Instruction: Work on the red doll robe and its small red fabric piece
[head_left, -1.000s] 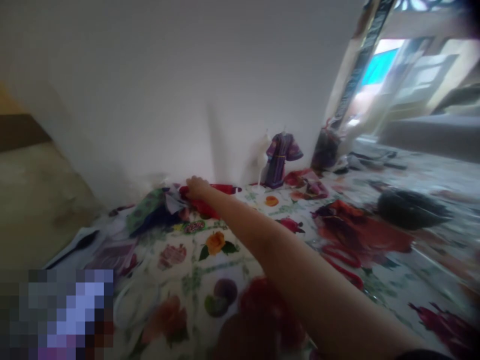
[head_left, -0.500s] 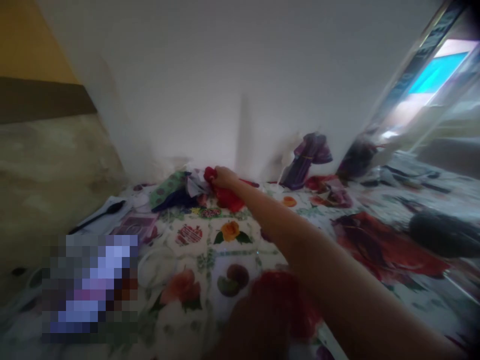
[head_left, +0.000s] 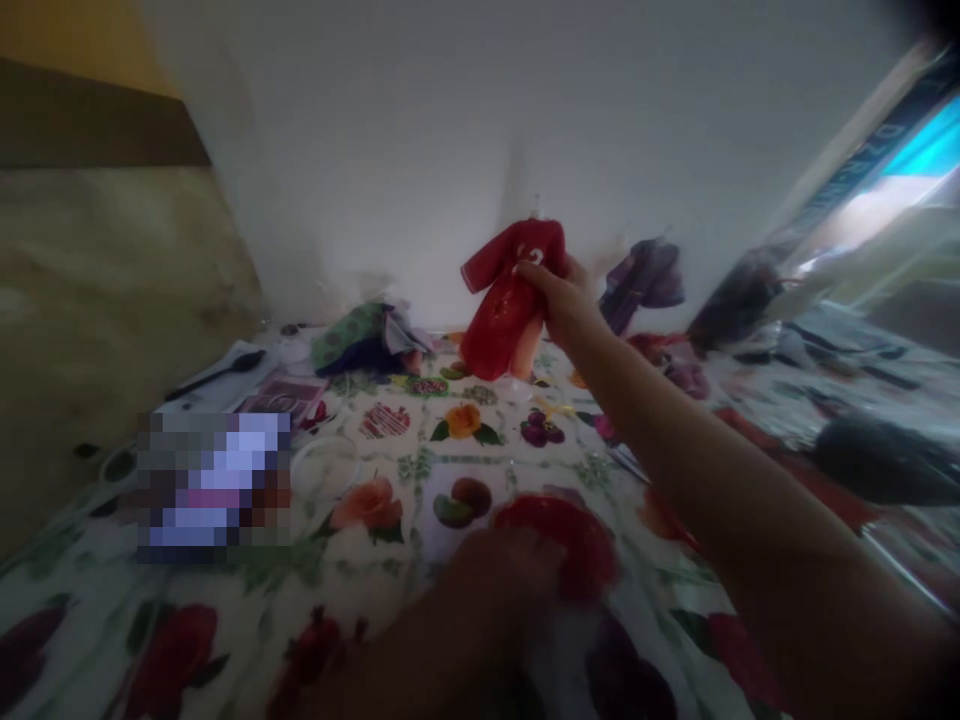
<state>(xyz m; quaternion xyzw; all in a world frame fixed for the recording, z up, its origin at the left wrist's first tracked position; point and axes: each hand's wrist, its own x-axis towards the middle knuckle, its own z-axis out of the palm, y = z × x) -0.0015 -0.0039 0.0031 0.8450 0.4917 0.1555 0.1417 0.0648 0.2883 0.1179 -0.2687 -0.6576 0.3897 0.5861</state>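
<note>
My right hand [head_left: 566,300] is wrapped round a small red dress [head_left: 495,325], held upright near the wall with the thumb across its front. White marks show on the dress front, and a clear hook-like tip stands out at its neck. My left hand [head_left: 499,570] is low in the middle, dark and smeared by motion, so its fingers cannot be made out. It overlaps the edge of a red, round, dish-like thing [head_left: 589,550]. A small purple dress [head_left: 645,270] stands against the wall, right of my right hand.
The table wears a fruit-and-flower tablecloth [head_left: 461,455]. Green and dark-blue cloths [head_left: 352,340] lie back left, near a black spoon-like tool [head_left: 221,372]. A clear ring [head_left: 326,465] lies beside a pixelated patch. Red cloth and a dark bulky object [head_left: 885,460] are at right.
My right hand has lifted the red dress off the cloth pile at the back and moved it to the right. My left hand has come into view over the red dish-like thing.
</note>
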